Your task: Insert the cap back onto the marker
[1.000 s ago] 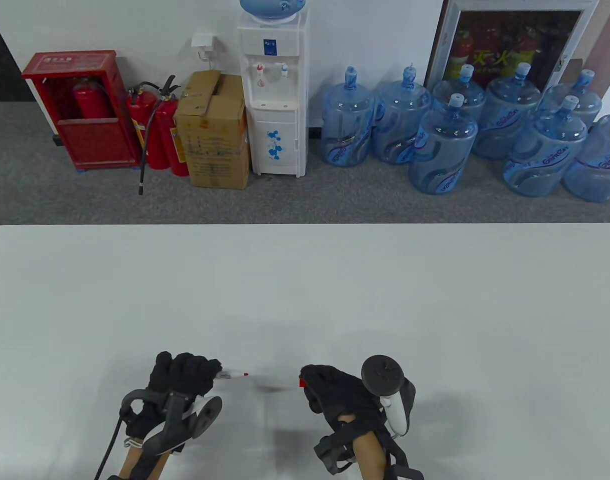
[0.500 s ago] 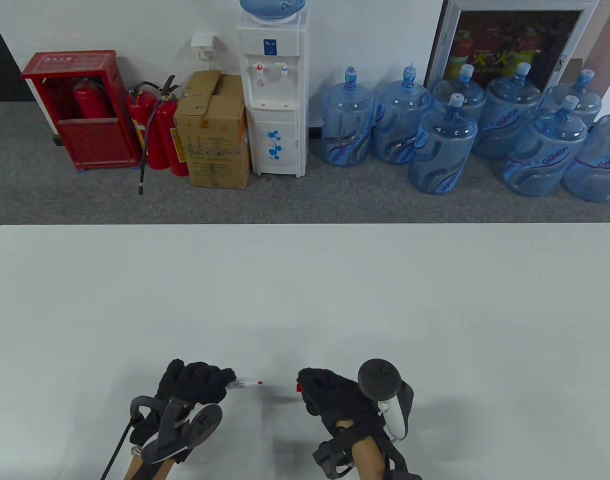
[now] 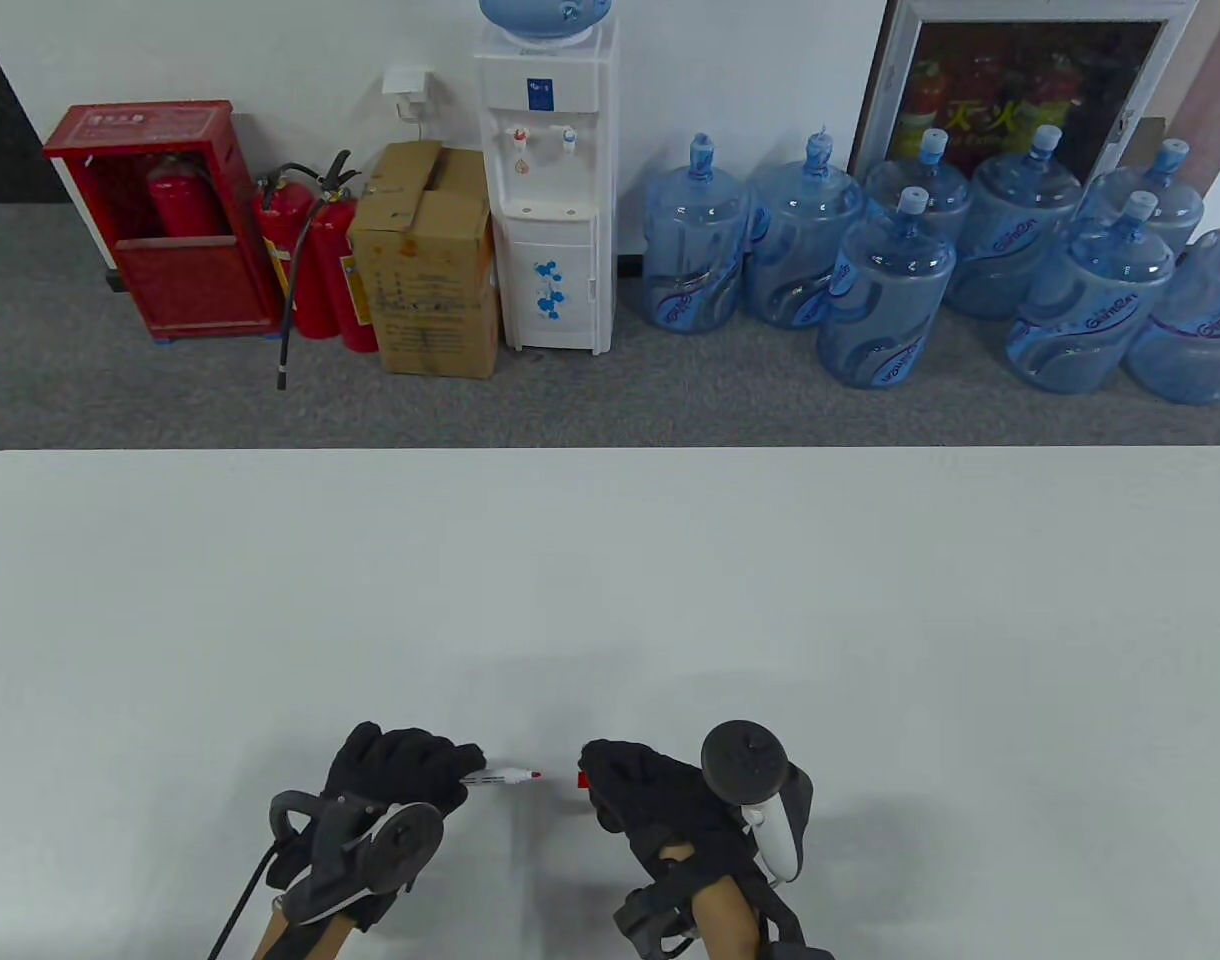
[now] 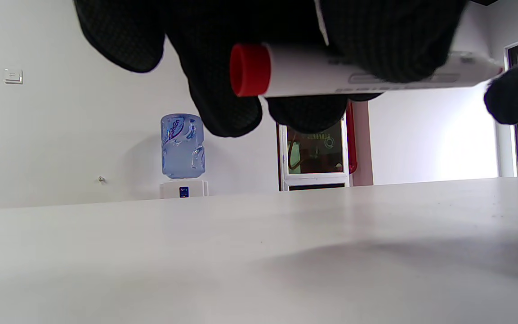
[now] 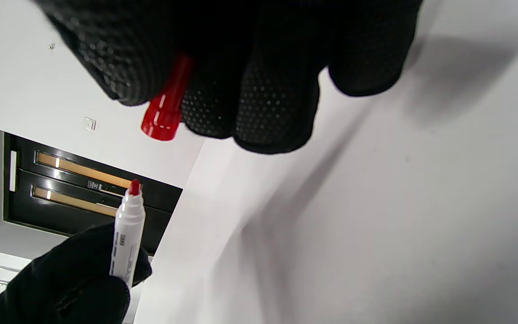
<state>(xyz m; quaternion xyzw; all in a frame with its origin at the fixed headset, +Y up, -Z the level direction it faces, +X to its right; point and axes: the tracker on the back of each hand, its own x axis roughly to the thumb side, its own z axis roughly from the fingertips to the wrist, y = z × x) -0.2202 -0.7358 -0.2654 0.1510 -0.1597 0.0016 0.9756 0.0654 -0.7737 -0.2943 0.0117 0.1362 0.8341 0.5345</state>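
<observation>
My left hand (image 3: 405, 770) grips a white marker (image 3: 508, 776) with a red tip, lifted above the white table (image 3: 610, 580) and pointing right. The left wrist view shows the marker's barrel (image 4: 331, 74) with its red rear end across my gloved fingers (image 4: 223, 103). My right hand (image 3: 640, 785) holds the red cap (image 3: 582, 779), open end facing left toward the tip. In the right wrist view the cap (image 5: 165, 108) sticks out between my fingers (image 5: 263, 108), and the marker (image 5: 127, 234) points at it with a small gap between tip and cap.
Past the table's far edge on the floor stand a water dispenser (image 3: 548, 190), several blue water jugs (image 3: 890, 290), a cardboard box (image 3: 427, 260) and red fire extinguishers (image 3: 315, 260).
Both hands have moved toward each other, the left hand to the right and the right hand to the left. The gap between marker tip and cap has shrunk.
</observation>
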